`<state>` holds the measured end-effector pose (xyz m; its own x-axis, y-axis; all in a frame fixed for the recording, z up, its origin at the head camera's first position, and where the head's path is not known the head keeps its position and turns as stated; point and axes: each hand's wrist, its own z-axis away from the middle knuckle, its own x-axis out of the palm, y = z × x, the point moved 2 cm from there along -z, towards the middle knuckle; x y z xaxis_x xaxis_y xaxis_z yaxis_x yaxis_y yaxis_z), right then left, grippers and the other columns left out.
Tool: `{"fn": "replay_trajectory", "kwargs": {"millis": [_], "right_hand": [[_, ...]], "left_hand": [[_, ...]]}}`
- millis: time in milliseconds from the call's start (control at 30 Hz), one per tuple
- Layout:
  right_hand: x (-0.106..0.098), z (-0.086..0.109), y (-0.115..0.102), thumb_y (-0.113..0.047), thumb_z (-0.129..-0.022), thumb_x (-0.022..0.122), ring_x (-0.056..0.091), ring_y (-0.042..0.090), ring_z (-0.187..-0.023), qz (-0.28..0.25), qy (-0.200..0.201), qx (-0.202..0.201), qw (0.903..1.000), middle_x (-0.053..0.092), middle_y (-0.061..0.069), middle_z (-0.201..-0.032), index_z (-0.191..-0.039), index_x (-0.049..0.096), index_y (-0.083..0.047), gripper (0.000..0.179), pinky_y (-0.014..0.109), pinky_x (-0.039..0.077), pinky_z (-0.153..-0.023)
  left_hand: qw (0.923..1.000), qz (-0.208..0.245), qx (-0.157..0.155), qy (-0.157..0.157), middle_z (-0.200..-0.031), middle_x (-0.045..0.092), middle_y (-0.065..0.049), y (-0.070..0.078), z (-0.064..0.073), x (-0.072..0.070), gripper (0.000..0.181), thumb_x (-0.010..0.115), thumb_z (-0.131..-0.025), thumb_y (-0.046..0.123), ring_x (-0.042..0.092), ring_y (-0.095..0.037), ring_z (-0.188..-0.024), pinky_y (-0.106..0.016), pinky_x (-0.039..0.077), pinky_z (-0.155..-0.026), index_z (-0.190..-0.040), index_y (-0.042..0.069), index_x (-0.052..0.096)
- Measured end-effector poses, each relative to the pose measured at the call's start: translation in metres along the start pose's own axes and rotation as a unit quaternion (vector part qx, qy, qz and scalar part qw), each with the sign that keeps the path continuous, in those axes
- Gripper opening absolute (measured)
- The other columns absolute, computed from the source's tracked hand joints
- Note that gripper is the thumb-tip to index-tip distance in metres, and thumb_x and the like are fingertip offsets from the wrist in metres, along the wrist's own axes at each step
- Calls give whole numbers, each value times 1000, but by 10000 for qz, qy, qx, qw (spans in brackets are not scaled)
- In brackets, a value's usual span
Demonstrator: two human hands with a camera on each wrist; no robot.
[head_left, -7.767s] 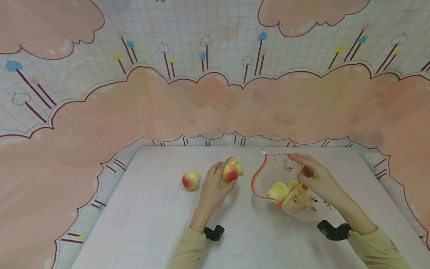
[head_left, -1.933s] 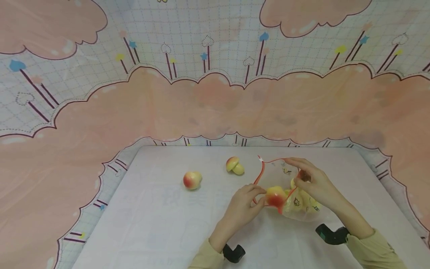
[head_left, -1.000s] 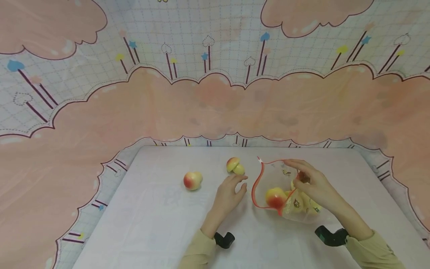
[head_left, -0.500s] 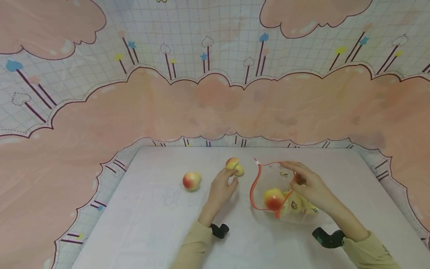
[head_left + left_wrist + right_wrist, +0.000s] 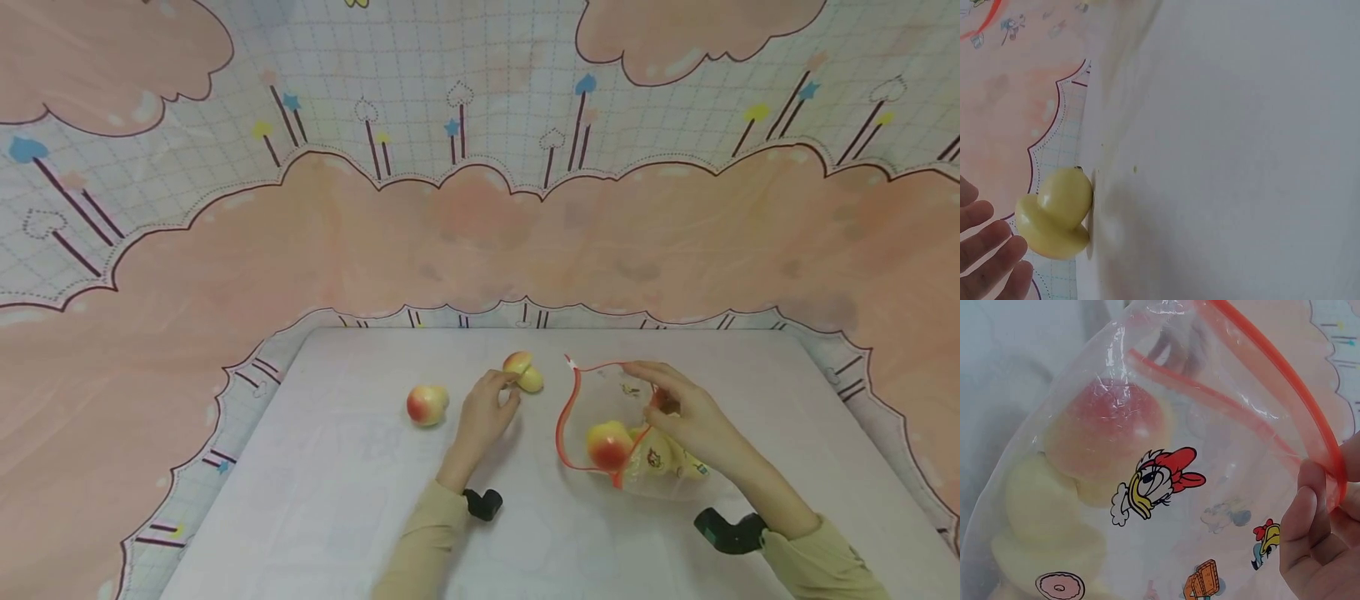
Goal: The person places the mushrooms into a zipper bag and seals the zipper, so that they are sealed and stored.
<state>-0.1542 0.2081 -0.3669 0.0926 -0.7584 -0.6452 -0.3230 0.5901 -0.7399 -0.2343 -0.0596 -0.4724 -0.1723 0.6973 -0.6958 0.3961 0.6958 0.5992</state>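
My right hand pinches the red rim of a clear zip-lock bag printed with cartoon figures. The bag's mouth gapes toward the left. Several toy mushrooms lie inside; a red and yellow mushroom sits nearest the mouth. My left hand is beside another toy mushroom at the back of the table. In the left wrist view, its loosely bent fingers are close to that yellow mushroom; whether they touch it I cannot tell.
One more red and yellow toy mushroom lies to the left of my left hand on the white table. A patterned cloth hangs behind the table. Black wrist cameras sit on both forearms.
My left hand let go of a toy mushroom in the bag, then moved left and back to the far mushroom. My right hand has kept hold of the bag, shifting slightly left.
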Motion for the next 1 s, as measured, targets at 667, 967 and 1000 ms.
{"fn": "replay_trajectory", "kwargs": {"millis": [667, 967, 1000], "right_hand": [[1, 3, -2, 5, -85, 58, 48, 7, -77, -231, -10, -2, 9997, 46, 17, -140, -136, 52, -7, 53, 17, 46, -66], [1, 2, -1, 6, -84, 57, 49, 7, -76, -166, -5, -7, 9999, 47, 16, -139, -136, 52, -6, 53, 17, 47, -67], [1, 1, -1, 7, -84, 56, 49, 7, -76, -158, -2, -3, 9999, 47, 15, -138, -136, 52, -6, 54, 17, 47, -67]], "left_hand": [[9995, 78, -136, -291, -110, 66, -12, -17, -25, -2, 37, 66, -86, 19, 63, -26, -98, -41, 52, -84, -119, 5, 64], [9952, 446, -421, -764, -121, 63, -12, -28, -39, 7, 46, 66, -85, 21, 62, -27, -110, -41, 49, -96, -128, 7, 59], [9933, 662, -532, -780, -123, 62, -13, -29, -41, 8, 46, 66, -85, 20, 62, -28, -110, -41, 49, -96, -128, 7, 59]]}}
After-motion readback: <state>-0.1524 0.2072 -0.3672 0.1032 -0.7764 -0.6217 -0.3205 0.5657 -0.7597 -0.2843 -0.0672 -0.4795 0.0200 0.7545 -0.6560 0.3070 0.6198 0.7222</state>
